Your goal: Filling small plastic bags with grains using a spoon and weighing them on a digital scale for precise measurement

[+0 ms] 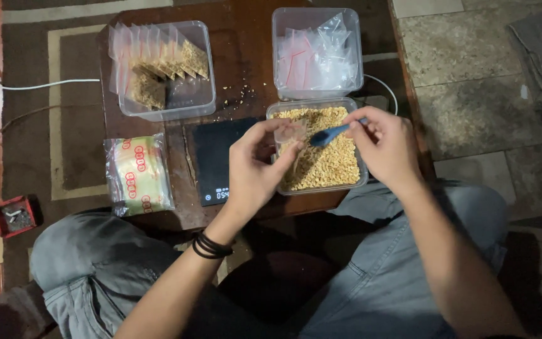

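Note:
My left hand [255, 166] holds a small clear plastic bag [288, 133] open over a clear tub of pale yellow grains [327, 164]. My right hand [385, 145] grips a blue spoon [334, 133], its tip pointing at the bag's mouth. A black digital scale [213, 157] lies on the wooden table just left of the tub, partly under my left hand.
A clear tub with filled small bags [164, 69] stands at the back left, a tub of empty zip bags [316, 53] at the back right. A wrapped roll of labels [138, 174] lies at the left edge. A small red tray [14, 215] sits on the floor.

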